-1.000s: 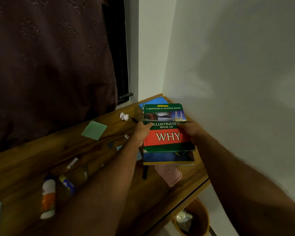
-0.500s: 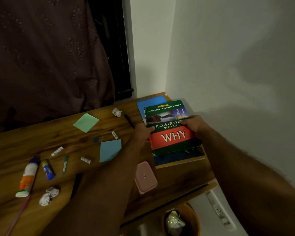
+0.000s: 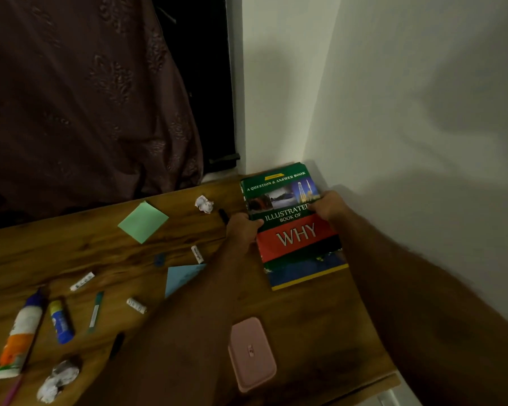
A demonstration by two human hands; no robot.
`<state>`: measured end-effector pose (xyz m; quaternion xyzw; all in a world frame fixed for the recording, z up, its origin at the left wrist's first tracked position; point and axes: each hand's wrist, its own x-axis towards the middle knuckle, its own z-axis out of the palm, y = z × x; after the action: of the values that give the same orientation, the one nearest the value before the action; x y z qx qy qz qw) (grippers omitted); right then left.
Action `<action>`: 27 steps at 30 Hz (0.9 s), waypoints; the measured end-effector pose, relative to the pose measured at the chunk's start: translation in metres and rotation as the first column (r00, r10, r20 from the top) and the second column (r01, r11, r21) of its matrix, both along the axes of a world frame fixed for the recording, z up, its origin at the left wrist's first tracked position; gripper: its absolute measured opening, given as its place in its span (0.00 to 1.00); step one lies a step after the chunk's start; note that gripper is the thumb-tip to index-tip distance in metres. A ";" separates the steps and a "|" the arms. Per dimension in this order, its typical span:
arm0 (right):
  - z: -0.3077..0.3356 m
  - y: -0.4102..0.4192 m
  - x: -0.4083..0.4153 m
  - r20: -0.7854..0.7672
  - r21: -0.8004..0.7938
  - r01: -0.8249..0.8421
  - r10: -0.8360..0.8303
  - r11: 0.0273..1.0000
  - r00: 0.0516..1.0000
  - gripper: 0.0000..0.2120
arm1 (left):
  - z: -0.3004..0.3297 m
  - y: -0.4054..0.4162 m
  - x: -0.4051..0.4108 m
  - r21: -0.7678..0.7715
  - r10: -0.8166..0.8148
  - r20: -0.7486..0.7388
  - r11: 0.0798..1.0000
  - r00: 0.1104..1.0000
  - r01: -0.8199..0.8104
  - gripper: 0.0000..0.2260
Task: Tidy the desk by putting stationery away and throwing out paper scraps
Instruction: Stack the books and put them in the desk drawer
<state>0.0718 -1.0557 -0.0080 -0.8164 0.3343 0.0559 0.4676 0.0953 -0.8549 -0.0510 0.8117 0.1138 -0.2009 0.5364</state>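
A green and red book [image 3: 291,230] titled "Illustrated Book of Why" lies on a blue book [image 3: 305,275] in the desk's far right corner, against the wall. My left hand [image 3: 242,230] grips its left edge and my right hand [image 3: 327,205] grips its right edge. Scattered over the wooden desk [image 3: 320,332] are two crumpled paper balls [image 3: 204,204] [image 3: 57,379], a green sticky note [image 3: 143,221], a blue paper [image 3: 182,276], a glue bottle [image 3: 19,338], a glue stick [image 3: 60,320], a green pen [image 3: 95,310] and small white erasers [image 3: 137,305].
A pink case [image 3: 251,353] lies near the desk's front edge. A black marker [image 3: 223,215] sits just left of my left hand. A dark curtain [image 3: 85,98] hangs behind the desk and white walls [image 3: 408,112] close the right side.
Both hands have pushed the stacked books back and right into the desk corner by the wall. The view has swung left, showing more of the desk's clutter.
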 end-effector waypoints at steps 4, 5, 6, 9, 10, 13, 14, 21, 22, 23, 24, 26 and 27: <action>-0.020 -0.004 0.021 0.000 -0.057 0.039 -0.039 0.998 0.999 0.14 | -0.012 -0.010 0.024 0.130 -0.058 0.051 0.990 0.997 0.051 0.13; -0.025 -0.005 0.023 -0.010 -0.074 0.044 -0.044 0.996 0.999 0.14 | -0.013 -0.013 0.028 0.160 -0.067 0.055 0.985 0.996 0.057 0.14; -0.029 -0.006 0.025 -0.022 -0.090 0.050 -0.052 0.995 0.998 0.13 | -0.014 -0.015 0.031 0.191 -0.076 0.055 0.979 0.996 0.065 0.15; -0.036 -0.006 0.028 -0.043 -0.128 0.063 -0.069 0.990 0.997 0.12 | -0.013 -0.023 0.035 0.299 -0.107 0.060 0.951 0.992 0.085 0.15; -0.037 -0.006 0.029 -0.044 -0.142 0.066 -0.073 0.988 0.996 0.12 | -0.013 -0.026 0.037 0.331 -0.112 0.063 0.940 0.992 0.085 0.16; -0.037 -0.006 0.032 -0.069 -0.218 0.046 -0.062 0.975 0.996 0.12 | -0.015 -0.035 0.036 0.391 -0.098 0.050 0.918 0.994 0.071 0.15; -0.038 -0.006 0.033 -0.086 -0.245 0.031 -0.054 0.969 0.995 0.12 | -0.017 -0.036 0.036 0.405 -0.082 0.048 0.912 0.995 0.056 0.16; -0.037 -0.007 0.032 -0.118 -0.239 0.002 -0.031 0.971 0.992 0.14 | -0.019 -0.032 0.042 0.258 0.066 0.006 0.964 0.998 -0.065 0.15; -0.037 -0.008 0.031 -0.111 -0.206 0.018 -0.041 0.978 0.993 0.14 | -0.019 -0.032 0.043 0.179 0.122 -0.005 0.976 0.992 -0.120 0.13; -0.037 -0.008 0.028 -0.103 -0.164 0.038 -0.056 0.986 0.993 0.14 | -0.020 -0.032 0.042 0.062 0.184 -0.054 0.982 0.981 -0.181 0.12; -0.037 -0.009 0.027 -0.098 -0.123 0.055 -0.067 0.991 0.993 0.14 | -0.018 -0.032 0.043 -0.059 0.242 -0.124 0.966 0.962 -0.251 0.12; -0.038 -0.012 0.023 -0.097 -0.056 0.063 -0.069 0.996 0.993 0.16 | -0.016 -0.033 0.040 -0.188 0.272 -0.214 0.931 0.938 -0.313 0.10; -0.037 -0.013 0.019 -0.096 -0.024 0.065 -0.067 0.998 0.993 0.17 | -0.014 -0.034 0.038 -0.195 0.256 -0.204 0.935 0.945 -0.296 0.10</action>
<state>0.0912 -1.0686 -0.0451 -0.8061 0.3836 0.0764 0.4441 0.1331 -0.8889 -0.0654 0.7014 0.2505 -0.2054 0.6349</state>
